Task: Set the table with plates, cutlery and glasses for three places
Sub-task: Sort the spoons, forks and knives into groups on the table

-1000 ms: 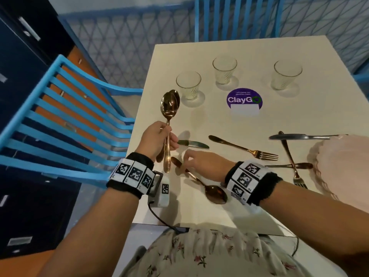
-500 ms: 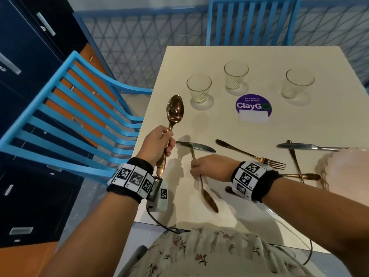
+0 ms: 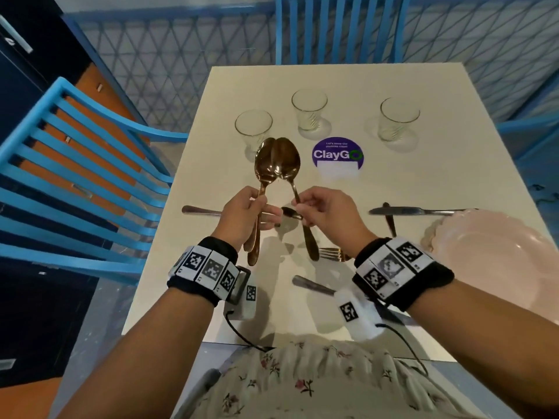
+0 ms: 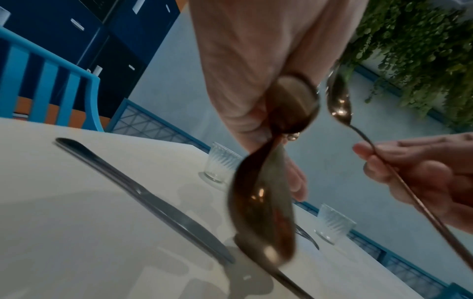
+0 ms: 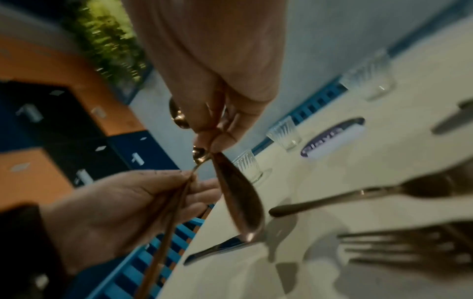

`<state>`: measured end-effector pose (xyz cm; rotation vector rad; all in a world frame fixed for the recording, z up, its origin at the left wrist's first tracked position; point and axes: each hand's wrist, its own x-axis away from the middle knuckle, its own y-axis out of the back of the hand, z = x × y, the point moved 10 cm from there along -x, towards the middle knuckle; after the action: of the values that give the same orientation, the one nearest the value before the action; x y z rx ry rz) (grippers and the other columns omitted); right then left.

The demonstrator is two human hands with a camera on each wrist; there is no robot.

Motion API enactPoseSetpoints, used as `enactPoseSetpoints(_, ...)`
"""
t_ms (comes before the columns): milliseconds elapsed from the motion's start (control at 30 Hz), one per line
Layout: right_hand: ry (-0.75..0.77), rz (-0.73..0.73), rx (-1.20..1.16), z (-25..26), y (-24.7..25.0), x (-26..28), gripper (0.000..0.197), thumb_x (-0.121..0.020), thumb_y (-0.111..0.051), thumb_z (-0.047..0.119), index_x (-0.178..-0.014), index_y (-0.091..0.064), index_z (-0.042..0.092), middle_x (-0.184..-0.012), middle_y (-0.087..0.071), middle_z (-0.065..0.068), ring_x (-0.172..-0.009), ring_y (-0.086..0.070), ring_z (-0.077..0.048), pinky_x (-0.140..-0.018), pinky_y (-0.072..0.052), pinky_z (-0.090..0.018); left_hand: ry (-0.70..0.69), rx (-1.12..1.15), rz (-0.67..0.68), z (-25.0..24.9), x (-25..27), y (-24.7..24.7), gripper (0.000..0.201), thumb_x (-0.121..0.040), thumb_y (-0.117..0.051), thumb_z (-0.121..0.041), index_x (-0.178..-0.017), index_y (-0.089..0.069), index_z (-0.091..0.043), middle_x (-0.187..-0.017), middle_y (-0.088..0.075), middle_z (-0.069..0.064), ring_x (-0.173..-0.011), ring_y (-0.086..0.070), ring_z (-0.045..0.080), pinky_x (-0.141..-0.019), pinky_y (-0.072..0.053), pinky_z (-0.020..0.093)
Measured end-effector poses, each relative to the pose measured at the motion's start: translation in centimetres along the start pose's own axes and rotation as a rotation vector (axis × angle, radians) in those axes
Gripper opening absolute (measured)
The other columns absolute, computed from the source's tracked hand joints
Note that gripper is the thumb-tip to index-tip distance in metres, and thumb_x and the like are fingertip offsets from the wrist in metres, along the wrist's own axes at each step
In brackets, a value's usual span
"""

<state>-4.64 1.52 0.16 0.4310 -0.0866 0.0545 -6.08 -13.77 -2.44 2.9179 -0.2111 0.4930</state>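
**Spoons gathered, places still unlaid**

Head view: at frame centre, copper-toned spoons (image 3: 266, 170) are held upright in the left hand (image 3: 245, 216), fingers curled round the stems, while a third spoon (image 3: 289, 164) is pinched by its stem in the right hand (image 3: 326, 213) — the bowls meet side by side. Three ribbed glasses (image 3: 309, 108) are grouped in the upper middle of the cream table (image 3: 393, 182), knives (image 3: 417, 211) and forks (image 3: 331, 253) lie scattered mid-frame, and a scalloped pink plate (image 3: 499, 255) sits at the right edge. No place appears laid; most of the task is judged left.

Left wrist view: glossy, smoothly curved bowls are seen blurred at centre, a dull steel knife lower left.

Right wrist view: slim stems are seen gripped at centre — fork tines lower right.
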Motion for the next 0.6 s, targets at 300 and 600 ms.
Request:
enactPoseSetpoints(300,-0.32,0.18,-0.357,-5.3,-3.4,1.8,0.008,-0.084,-0.063,-0.002,-0.077,-0.063,0.003,-0.059,-0.065,-0.006,-0.047,-0.063,-0.005,-0.056,-0.055,-0.017,0.086,-0.121,0.0,2.9,2.6,-3.4,0.015,-0.096,-0.046,-0.015,-0.102,-0.052,-0.003,-0.08,-0.065,0.013,-0.073,-0.065,0.03,-0.07,-0.056,0.039)
enactPoseSetpoints(600,-0.505,0.384,-0.289,-8.5,-9.1,4.3,0.006,-0.086,-0.062,0.004,-0.084,-0.063,0.0,-0.069,-0.067,-0.009,-0.06,-0.064,-0.016,-0.071,-0.055,-0.029,0.246,-0.188,-0.06,8.9,6.4,-1.3,0.021,-0.095,-0.05,-0.014,-0.099,-0.06,0.003,-0.089,-0.07,0.023,-0.08,-0.069,0.032,-0.081,-0.056,0.041)
